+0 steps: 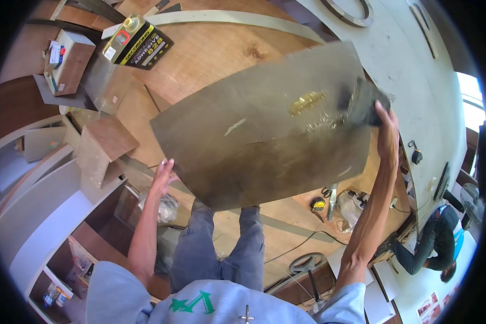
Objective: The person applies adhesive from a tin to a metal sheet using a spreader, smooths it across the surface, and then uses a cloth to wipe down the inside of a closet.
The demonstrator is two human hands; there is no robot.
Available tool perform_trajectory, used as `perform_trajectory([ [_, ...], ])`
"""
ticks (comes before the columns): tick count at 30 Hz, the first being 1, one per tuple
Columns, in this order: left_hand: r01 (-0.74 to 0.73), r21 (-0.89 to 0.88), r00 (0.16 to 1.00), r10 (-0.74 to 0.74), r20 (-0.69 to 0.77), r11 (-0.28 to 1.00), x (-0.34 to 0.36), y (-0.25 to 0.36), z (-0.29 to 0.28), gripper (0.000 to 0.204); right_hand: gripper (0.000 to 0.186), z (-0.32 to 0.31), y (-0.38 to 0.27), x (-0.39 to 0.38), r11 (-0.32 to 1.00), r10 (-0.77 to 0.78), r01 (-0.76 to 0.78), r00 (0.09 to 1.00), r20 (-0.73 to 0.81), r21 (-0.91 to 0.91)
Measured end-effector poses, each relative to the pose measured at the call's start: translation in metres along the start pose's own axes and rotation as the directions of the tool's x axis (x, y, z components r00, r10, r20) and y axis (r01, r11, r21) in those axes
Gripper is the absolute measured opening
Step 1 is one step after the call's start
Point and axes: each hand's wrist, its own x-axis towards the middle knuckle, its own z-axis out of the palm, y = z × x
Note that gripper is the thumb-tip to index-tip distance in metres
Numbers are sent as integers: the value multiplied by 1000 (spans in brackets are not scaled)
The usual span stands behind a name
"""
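A large grey-brown sheet (227,162) spans the middle of the view, with a glossy yellowish adhesive smear and streaks on its upper right. My left hand (163,178) grips the sheet's left edge near its lower corner. My right hand (386,127) grips a dark, flat piece (368,102), apparently a spreader, on the sheet's right end; it is blurred and its outline is unclear. A black-and-yellow metal can (137,42) with a red cap handle lies at the upper left.
A plywood top (210,43) holds tape measures (318,204), scissors and crumpled material. Small wooden boxes (103,143) and cabinet parts line the left. A white table (426,81) curves along the right. Another person (440,237) bends over at the lower right.
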Motion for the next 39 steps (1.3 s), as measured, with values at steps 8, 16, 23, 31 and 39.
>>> perform_trajectory([
  [8, 82, -505, 989, -132, -64, 859, -93, -158, 67, 51, 47, 135, -107, 63, 936, -277, 316, 933, 228, -156],
  [16, 360, -851, 894, 119, 432, 383, -90, -300, 293, 33, 46, 271, -153, 32, 701, -596, 704, 667, 446, -117],
  [23, 251, -46, 860, -201, 469, 967, -138, -287, 319, 23, 62, 186, 54, -31, 942, -256, 296, 939, 231, -158],
  [31, -254, 216, 922, 304, -238, 943, 70, -126, 174, 45, 44, 149, 223, -165, 924, 279, -290, 957, 80, 251],
  [39, -9, 32, 1000, 9, 10, 999, 131, -17, 182, 39, 47, 131, 396, -286, 465, 787, -543, 616, -45, 699],
])
